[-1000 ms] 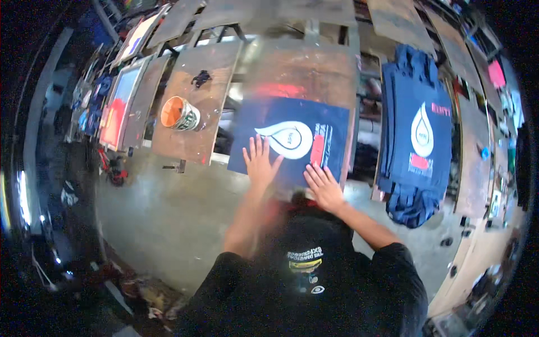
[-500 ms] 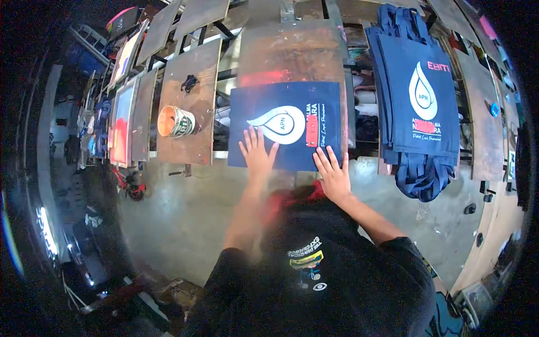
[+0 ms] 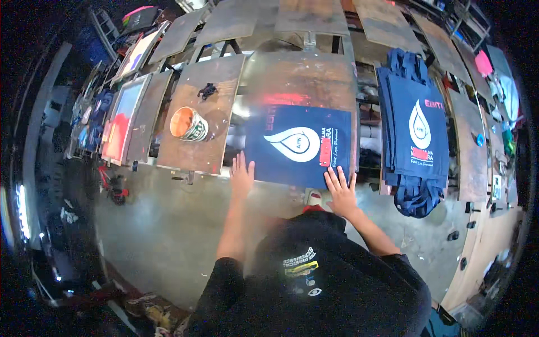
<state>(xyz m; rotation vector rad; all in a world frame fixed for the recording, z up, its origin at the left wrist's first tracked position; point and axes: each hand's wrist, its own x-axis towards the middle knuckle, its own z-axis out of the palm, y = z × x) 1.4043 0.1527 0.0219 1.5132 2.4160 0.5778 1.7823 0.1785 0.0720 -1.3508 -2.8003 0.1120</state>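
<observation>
A navy fabric panel [image 3: 292, 174] with a white drop-shaped print and red and white lettering lies flat on a stained brown board [image 3: 314, 73]. No handles show on it. My left hand [image 3: 242, 176] is at the panel's near left corner, fingers stretched out and apart. My right hand [image 3: 342, 192] rests its spread fingertips on the near right edge, just below the lettering. Neither hand grips anything. To the right, a stack of navy tote bags [image 3: 412, 123] with the same print lies on another board, handles hanging over both ends.
On the left board [image 3: 168, 154] stand an open tub [image 3: 197, 135] with orange inside and a small dark tangled item [image 3: 208, 91]. A framed screen [image 3: 119, 132] with red colour leans farther left. Gaps separate the boards. A blue round item [image 3: 480, 140] lies at far right.
My left hand has drawn back from beside the drop print to the panel's near left corner. My right hand stays at the near right edge. Reddish lettering now shows at the panel's far left.
</observation>
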